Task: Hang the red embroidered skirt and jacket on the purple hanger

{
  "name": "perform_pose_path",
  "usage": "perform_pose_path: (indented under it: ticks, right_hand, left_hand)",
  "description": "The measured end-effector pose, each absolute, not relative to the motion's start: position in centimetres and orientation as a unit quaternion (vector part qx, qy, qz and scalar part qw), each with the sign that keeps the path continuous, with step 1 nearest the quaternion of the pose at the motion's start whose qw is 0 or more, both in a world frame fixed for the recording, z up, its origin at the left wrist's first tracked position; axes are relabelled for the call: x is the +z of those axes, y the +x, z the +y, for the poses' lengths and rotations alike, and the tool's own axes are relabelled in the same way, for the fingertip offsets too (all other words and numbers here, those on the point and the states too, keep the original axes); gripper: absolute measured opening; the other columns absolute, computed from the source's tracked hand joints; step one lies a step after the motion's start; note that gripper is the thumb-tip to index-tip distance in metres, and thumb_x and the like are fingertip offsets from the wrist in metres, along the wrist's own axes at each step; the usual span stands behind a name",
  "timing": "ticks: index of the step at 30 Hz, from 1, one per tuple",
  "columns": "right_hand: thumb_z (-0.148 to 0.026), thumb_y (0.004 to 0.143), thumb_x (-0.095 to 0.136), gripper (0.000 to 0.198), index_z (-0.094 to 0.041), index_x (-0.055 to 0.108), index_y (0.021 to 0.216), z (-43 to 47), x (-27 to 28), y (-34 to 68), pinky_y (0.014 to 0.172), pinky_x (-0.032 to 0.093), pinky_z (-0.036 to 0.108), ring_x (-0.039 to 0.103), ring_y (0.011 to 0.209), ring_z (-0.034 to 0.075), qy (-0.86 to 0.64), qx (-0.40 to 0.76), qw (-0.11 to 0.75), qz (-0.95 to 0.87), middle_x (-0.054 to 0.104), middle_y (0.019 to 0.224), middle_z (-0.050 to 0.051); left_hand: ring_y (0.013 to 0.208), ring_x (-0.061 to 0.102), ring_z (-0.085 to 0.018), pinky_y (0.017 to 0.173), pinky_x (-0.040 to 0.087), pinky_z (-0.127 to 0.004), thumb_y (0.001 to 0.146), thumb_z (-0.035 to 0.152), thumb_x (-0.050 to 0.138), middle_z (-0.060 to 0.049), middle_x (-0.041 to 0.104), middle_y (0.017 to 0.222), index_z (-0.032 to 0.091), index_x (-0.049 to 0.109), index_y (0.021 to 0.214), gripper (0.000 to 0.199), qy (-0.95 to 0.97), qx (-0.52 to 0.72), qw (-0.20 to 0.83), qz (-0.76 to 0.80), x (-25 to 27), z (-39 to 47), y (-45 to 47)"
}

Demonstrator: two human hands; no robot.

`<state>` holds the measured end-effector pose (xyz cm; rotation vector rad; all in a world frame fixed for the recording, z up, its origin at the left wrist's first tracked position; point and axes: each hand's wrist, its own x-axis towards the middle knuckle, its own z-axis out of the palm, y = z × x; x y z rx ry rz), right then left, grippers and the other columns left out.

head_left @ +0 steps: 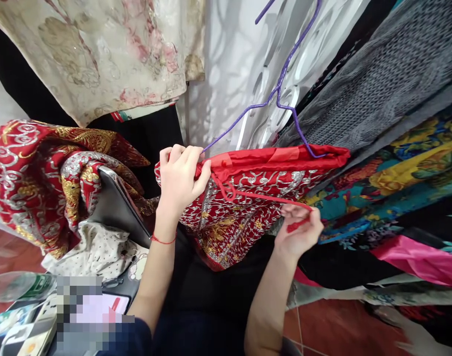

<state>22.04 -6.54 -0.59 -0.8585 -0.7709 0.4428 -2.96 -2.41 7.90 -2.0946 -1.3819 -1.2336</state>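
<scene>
Head view, left hand (181, 179): you pinched the red band (257, 159) by the hanger (277, 90), likely steadying it.
Right hand (299, 233): you pinched the cord (265, 197) below the hanger, perhaps tensioning.

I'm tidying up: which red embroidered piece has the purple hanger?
The centre piece, gripped by the left hand: the purple hanger meets its red band. The other piece, bunched at far left, shows none.

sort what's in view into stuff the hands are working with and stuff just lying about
In hand:
- red embroidered garment, under the left hand
- red cord, in the right hand's grip
- purple hanger

Apparently just about:
- plastic bottle
- dotted cloth
- phone
- gray knit, hanging
</scene>
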Motion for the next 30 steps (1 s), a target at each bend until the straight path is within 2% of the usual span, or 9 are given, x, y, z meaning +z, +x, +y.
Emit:
perform_pose_path:
  ticks: [2,5,8,12,15,21,24,27,30]
  right_hand:
    - [-0.042,0.086,0.054,0.024,-0.026,0.062,0.072,-6.4,-0.2,20.2,0.072,0.052,0.038,0.065,0.076,0.021,-0.432,0.207,0.774,-0.415,0.066,0.078,0.003]
    - [-0.038,0.089,0.061,0.014,-0.027,0.069,0.091,-6.6,1.1,16.9,0.087,0.052,0.040,0.066,0.091,0.022,-0.435,0.255,0.687,-0.524,0.071,0.095,0.004]
    - [-0.038,0.087,0.067,0.016,-0.026,0.067,0.097,-6.7,2.6,13.4,0.077,0.052,0.034,0.063,0.077,0.017,-0.377,0.387,0.629,-0.559,0.069,0.088,0.001]
    - [-0.037,0.077,0.076,0.021,-0.022,0.064,0.085,-6.3,3.7,9.8,0.055,0.040,0.024,0.046,0.059,0.009,-0.308,0.542,0.633,-0.460,0.064,0.081,-0.002]
    - [-0.037,0.071,0.078,0.023,-0.020,0.063,0.075,-6.3,3.7,9.1,0.050,0.033,0.022,0.041,0.059,0.008,-0.285,0.604,0.631,-0.394,0.059,0.074,-0.003]
    - [-0.043,0.082,0.062,0.055,-0.020,0.031,0.044,-6.7,3.0,13.7,0.073,0.050,0.025,0.056,0.070,0.011,-0.295,0.445,0.774,-0.340,0.048,0.059,-0.001]
    - [-0.039,0.084,0.057,0.056,-0.020,0.021,0.045,-6.7,2.7,17.0,0.050,0.043,0.020,0.036,0.041,0.006,-0.280,0.379,0.823,-0.317,0.025,0.042,-0.007]
    - [-0.042,0.084,0.063,0.050,-0.020,0.035,0.049,-6.9,2.5,18.4,0.032,0.017,0.019,0.021,0.031,0.003,-0.375,0.378,0.762,-0.369,0.030,0.040,-0.010]
    - [-0.042,0.081,0.072,0.030,-0.019,0.058,0.067,-7.0,2.5,17.0,0.034,0.025,0.018,0.040,0.035,0.005,-0.475,0.386,0.625,-0.484,0.051,0.051,-0.007]
  left_hand:
    - [0.090,0.055,-0.029,0.090,0.035,-0.052,0.093,0.035,0.047,-0.005,0.071,0.095,0.031,0.062,0.108,0.022,-0.752,-0.425,0.157,-0.478,8.0,-2.6,-3.4]
    - [0.096,0.055,-0.031,0.093,0.035,-0.052,0.088,0.035,0.050,-0.007,0.070,0.104,0.029,0.060,0.118,0.032,-0.776,-0.402,0.142,-0.465,8.1,-2.6,-4.1]
    - [0.100,0.054,-0.033,0.095,0.035,-0.053,0.079,0.035,0.054,-0.009,0.068,0.107,0.027,0.056,0.125,0.047,-0.790,-0.383,0.144,-0.457,8.2,-2.8,-4.6]
    - [0.104,0.052,-0.033,0.097,0.035,-0.052,0.073,0.036,0.053,-0.011,0.066,0.110,0.020,0.052,0.131,0.060,-0.804,-0.360,0.147,-0.449,8.4,-3.3,-5.0]
    - [0.106,0.052,-0.032,0.099,0.034,-0.052,0.071,0.031,0.050,-0.013,0.065,0.113,0.014,0.051,0.133,0.064,-0.817,-0.351,0.140,-0.435,8.4,-3.4,-5.4]
    - [0.107,0.053,-0.029,0.099,0.034,-0.047,0.069,0.012,0.042,-0.011,0.066,0.111,0.015,0.053,0.132,0.064,-0.820,-0.341,0.133,-0.440,8.1,-2.2,-6.1]
    - [0.107,0.053,-0.028,0.098,0.034,-0.046,0.069,0.008,0.039,-0.010,0.067,0.109,0.017,0.055,0.131,0.065,-0.815,-0.345,0.124,-0.447,8.1,-1.8,-6.2]
    - [0.107,0.053,-0.028,0.100,0.033,-0.047,0.071,0.012,0.044,-0.010,0.068,0.109,0.017,0.056,0.129,0.060,-0.812,-0.357,0.122,-0.446,8.1,-2.0,-6.0]
    - [0.105,0.053,-0.030,0.100,0.033,-0.048,0.077,0.027,0.054,-0.010,0.068,0.108,0.017,0.057,0.125,0.049,-0.801,-0.375,0.124,-0.451,8.2,-2.5,-5.3]
